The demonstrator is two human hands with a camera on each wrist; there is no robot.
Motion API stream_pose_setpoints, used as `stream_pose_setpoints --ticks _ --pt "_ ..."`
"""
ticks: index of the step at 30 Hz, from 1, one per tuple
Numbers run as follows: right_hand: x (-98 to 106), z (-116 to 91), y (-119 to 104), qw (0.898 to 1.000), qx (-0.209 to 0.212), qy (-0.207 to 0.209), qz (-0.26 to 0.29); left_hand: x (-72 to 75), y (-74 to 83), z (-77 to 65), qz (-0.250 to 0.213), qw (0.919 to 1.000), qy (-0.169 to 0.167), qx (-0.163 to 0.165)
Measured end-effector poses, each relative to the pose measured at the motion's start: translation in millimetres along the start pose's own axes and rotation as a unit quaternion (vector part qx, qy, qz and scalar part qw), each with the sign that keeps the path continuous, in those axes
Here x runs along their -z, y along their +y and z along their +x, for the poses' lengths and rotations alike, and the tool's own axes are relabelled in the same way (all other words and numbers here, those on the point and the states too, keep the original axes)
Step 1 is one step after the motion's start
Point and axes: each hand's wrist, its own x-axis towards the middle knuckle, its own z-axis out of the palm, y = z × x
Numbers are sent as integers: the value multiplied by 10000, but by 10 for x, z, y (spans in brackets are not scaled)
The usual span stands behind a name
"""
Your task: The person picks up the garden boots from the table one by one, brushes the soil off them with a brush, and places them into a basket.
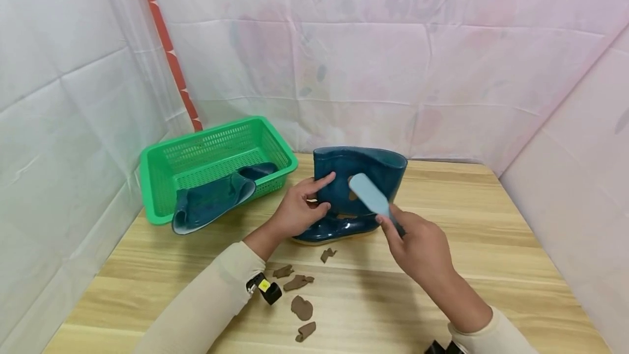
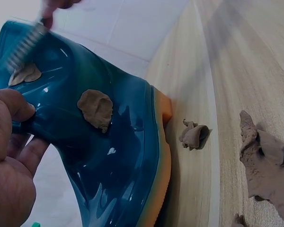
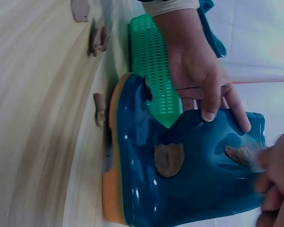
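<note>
A dark blue rubber boot with a yellowish-orange sole stands on the table, its toe to the left in the head view. My left hand grips the front of its shaft, thumb and index finger on the near side, other fingers partly hidden. My right hand holds a light-blue brush by its handle against the shaft. In the left wrist view, its blurred bristles meet the upper brown clay-like patch. Another brown patch sticks lower down, near the ankle.
A green perforated basket stands at the back left. A second blue boot lies over its near rim, shaft opening outward. Several brown clay-like scraps lie on the wooden table in front of the boot. White cloth walls enclose the back and sides.
</note>
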Motion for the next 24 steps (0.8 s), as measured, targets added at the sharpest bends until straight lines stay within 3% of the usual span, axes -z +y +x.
stream_pose_setpoints --ticks 4,8,10,19,24 --pt "10 -10 -11 9997 -8 -254 -29 -7 -1 -2 23 10000 -29 22" --pt "23 43 -22 9988 339 319 -117 -11 2 -2 92 9999 -31 -54" --pt "16 74 -41 9985 365 339 -229 -12 8 -1 127 9999 2 -87" --pt "-1 -12 -122 9972 -125 -622 -402 -22 6 -7 120 9999 -25 -28" --pt "39 9 -118 9995 123 -180 -224 -11 15 -1 181 9998 -1 -29"
